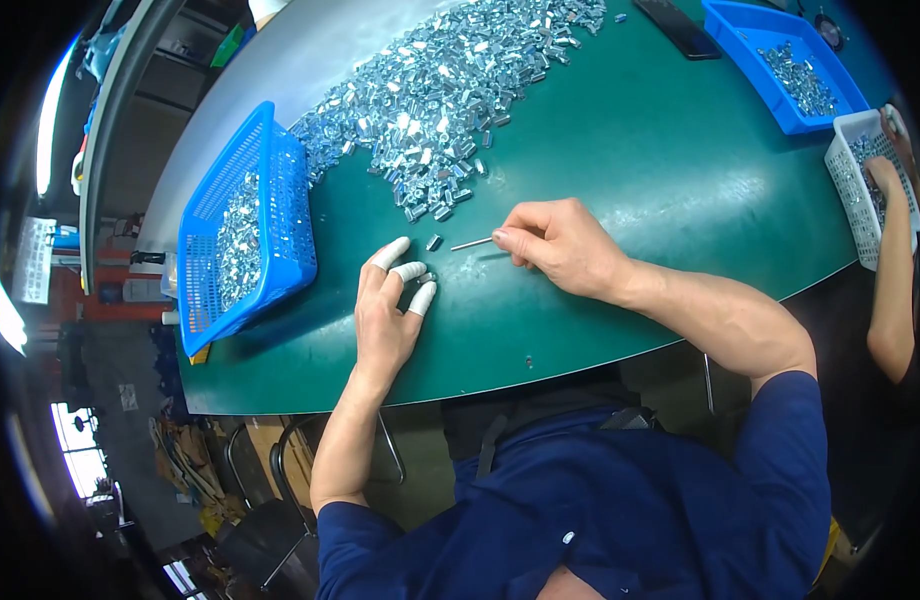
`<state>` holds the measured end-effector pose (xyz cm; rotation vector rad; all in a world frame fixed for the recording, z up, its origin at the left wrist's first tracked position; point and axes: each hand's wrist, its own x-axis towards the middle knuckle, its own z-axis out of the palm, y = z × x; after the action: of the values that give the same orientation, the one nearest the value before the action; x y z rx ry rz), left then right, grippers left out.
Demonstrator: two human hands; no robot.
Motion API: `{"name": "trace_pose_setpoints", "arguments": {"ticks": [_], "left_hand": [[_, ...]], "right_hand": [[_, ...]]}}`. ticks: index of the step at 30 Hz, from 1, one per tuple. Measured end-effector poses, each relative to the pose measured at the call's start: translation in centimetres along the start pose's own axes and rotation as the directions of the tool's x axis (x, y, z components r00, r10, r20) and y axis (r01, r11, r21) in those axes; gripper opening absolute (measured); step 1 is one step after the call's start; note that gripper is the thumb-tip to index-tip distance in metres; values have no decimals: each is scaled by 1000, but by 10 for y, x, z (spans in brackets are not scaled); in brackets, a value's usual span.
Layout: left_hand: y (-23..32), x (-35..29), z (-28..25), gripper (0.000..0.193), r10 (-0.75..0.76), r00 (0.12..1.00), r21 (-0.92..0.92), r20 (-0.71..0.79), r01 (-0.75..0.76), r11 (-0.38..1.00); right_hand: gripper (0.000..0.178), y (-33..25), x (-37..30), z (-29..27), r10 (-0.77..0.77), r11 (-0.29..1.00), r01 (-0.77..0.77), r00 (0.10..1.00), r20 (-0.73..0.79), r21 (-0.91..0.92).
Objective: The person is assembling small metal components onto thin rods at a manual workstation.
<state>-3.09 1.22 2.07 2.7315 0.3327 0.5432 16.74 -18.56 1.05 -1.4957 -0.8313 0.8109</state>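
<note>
My left hand (385,310) rests over the green tabletop, white finger cots on its thumb and two fingers. Between the thumb and a fingertip it pinches a small shiny metal piece (427,278), mostly hidden by the cots. Just beyond those fingertips a loose metal piece (434,242) lies on the table. In my right hand (565,245) a thin metal rod (472,243) is gripped between thumb and forefinger, its free tip pointing left toward that loose piece. A large heap of small metal pieces (420,125) spreads across the table ahead of both hands.
A blue mesh basket (292,240) of metal pieces stands at the left. At the far right are a blue tray (760,85), a dark phone (680,28) and a white basket (845,190), where another person's hands (885,175) reach in. The green table's (620,320) curved edge runs near me.
</note>
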Motion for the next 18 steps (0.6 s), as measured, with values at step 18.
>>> {"name": "trace_pose_setpoints", "arguments": {"ticks": [18], "left_hand": [[28,18,9,23,12,1000,-375,-15,-17,927]], "right_hand": [[30,-5,-2,0,-96,995,95,993,-61,-29]]}}
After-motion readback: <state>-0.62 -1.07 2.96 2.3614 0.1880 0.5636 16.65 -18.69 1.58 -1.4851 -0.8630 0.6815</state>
